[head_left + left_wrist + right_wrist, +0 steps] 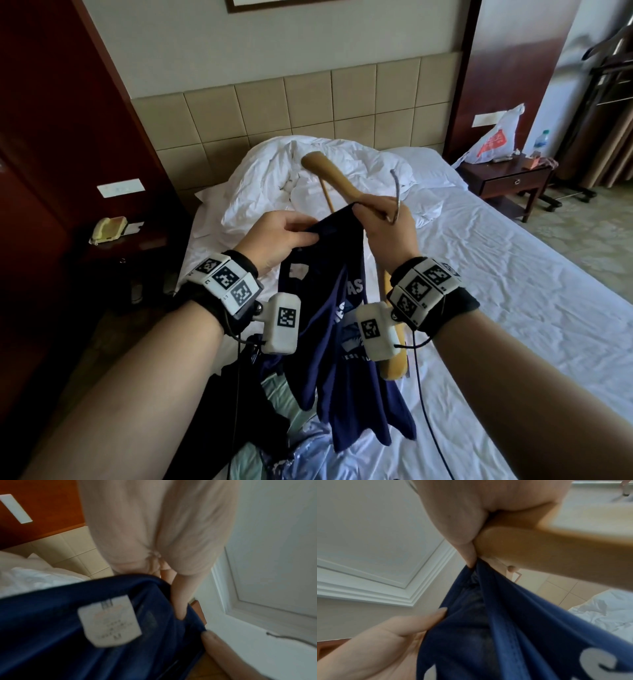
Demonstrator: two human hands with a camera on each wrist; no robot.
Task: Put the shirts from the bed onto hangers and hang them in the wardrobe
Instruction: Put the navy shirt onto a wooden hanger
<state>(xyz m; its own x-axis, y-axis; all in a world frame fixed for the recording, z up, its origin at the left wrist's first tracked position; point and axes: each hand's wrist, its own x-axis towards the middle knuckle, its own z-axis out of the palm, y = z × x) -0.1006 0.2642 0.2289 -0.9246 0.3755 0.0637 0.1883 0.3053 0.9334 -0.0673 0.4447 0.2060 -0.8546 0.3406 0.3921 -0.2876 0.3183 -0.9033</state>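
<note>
A navy blue shirt (342, 342) with white print hangs in the air over the bed. My left hand (274, 236) pinches its neck opening, where a white label (109, 620) shows. My right hand (387, 226) grips a wooden hanger (325, 171) near its metal hook (397, 192) and also pinches the shirt's collar edge (476, 566). One hanger arm points up and away; the other (397, 359) runs down behind my right wrist beside the shirt. More shirts, one dark (239, 404) and one light blue (294, 452), lie on the bed's near end.
The bed (496, 291) has a white sheet and a crumpled duvet (308, 178) by the padded headboard. A nightstand (507, 181) with a plastic bag and a bottle stands at the right. A dark wooden panel (68, 137) and a phone (108, 229) are at the left.
</note>
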